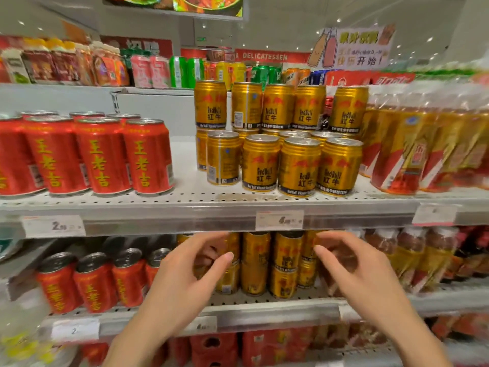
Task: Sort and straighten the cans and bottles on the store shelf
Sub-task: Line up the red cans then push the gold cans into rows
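Note:
Gold Red Bull cans [299, 165] stand stacked in two layers on the upper shelf [201, 205], most labels facing out, one front-left can turned sideways. More gold cans [287, 263] stand stacked on the lower shelf. My left hand [185, 276] and my right hand [354, 271] hover in front of those lower gold cans, fingers loosely curled, holding nothing. Red cans [100, 160] with yellow characters fill the left of the upper shelf, and more red cans [92, 282] sit below them.
Plastic-wrapped bottle packs [428, 149] crowd the right of both shelves. Price tags [279, 220] hang on the shelf rails. Mixed cans and snack bags line the shelf above. Red multipacks [238, 348] sit at the bottom.

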`<state>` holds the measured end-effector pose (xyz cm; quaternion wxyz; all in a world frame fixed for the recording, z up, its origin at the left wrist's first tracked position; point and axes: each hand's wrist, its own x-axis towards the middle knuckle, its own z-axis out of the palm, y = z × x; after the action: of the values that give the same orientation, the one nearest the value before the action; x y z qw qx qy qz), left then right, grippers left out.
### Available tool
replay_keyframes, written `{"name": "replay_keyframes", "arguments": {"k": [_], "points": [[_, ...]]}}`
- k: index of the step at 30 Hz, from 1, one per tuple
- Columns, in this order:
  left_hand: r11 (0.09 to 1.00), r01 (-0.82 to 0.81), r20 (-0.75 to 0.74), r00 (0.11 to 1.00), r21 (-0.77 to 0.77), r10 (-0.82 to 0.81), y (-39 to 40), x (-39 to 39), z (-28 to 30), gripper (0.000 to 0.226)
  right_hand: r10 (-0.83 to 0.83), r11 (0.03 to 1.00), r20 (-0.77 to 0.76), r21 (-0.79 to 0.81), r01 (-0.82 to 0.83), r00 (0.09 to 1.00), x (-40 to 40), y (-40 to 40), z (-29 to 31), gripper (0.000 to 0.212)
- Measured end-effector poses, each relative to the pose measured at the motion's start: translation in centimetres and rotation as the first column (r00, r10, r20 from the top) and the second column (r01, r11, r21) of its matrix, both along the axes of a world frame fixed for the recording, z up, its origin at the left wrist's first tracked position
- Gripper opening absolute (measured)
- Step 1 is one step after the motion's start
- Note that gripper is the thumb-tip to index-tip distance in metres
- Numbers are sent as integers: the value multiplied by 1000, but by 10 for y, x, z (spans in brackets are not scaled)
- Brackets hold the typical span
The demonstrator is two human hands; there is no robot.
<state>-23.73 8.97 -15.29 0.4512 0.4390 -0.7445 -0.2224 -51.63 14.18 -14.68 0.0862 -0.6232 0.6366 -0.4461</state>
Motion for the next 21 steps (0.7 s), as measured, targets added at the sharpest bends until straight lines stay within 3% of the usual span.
{"name": "replay_keyframes", "arguments": {"k": [6, 11, 17, 21], "points": [[973, 8, 85, 996, -230, 12, -21, 2, 54, 32, 48, 972, -223, -215, -98, 974, 18, -20, 73, 26], [894, -83, 102, 985, -440, 142, -48, -9, 92, 37, 9, 915, -441, -357, -185, 898, 33, -53, 121, 26], [953, -176, 164, 962, -247, 220, -90, -27, 102, 77, 45, 961, -691, -168, -221, 721, 45, -97, 157, 35], [969, -178, 130, 971, -169, 201, -103, -32, 106, 82, 141, 969, -642, -68, -239, 753, 39, -109, 157, 32]]}}
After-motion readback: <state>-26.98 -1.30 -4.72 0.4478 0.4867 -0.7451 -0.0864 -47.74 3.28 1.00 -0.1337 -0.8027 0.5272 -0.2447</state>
